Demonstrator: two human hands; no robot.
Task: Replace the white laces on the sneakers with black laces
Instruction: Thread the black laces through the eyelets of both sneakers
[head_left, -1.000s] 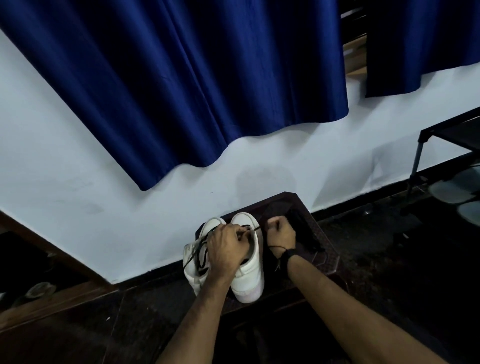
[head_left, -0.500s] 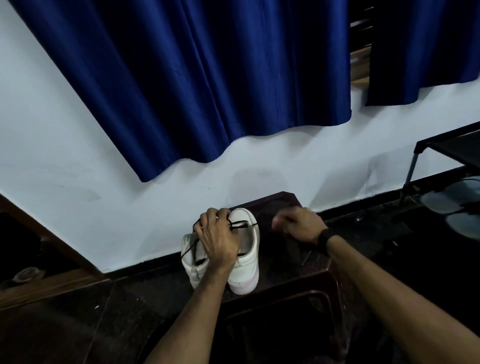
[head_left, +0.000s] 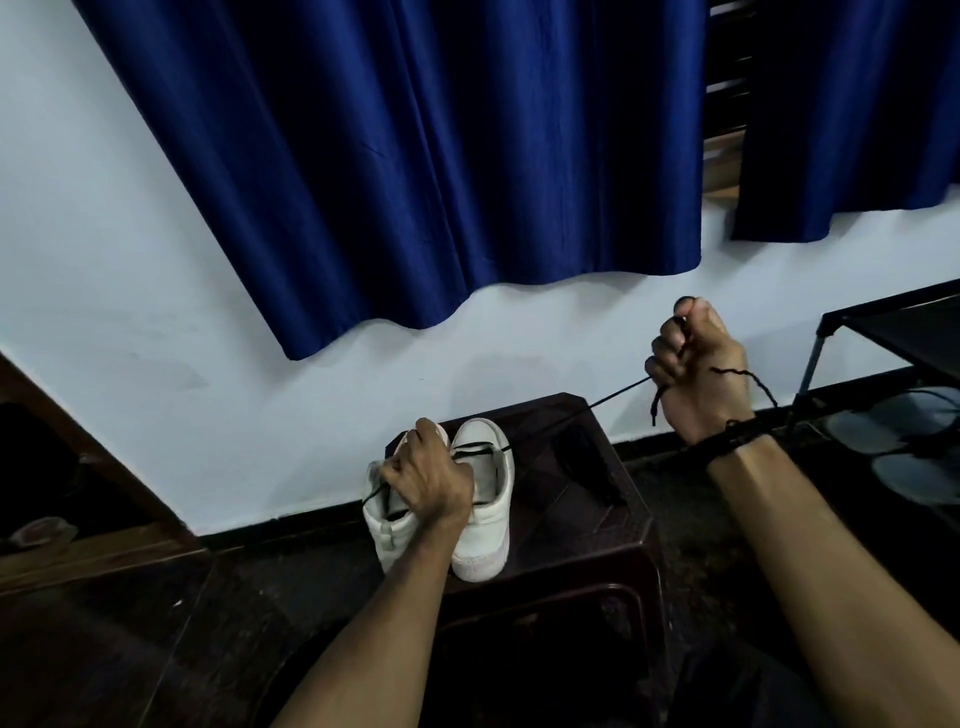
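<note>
Smooth white sneakers (head_left: 480, 514), glossy dark plastic stool (head_left: 597, 525), satiny curtain (head_left: 441, 156).

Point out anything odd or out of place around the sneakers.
Nothing looks damaged or spilled. The two white sneakers stand upright on the dark stool; the right hand pulls a black lace taut while the left hand steadies them.

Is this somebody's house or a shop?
Most likely a room in a house. Blue curtains hang on a white wall, white sneakers sit on a dark plastic stool, and a low black rack stands beside it.
</note>
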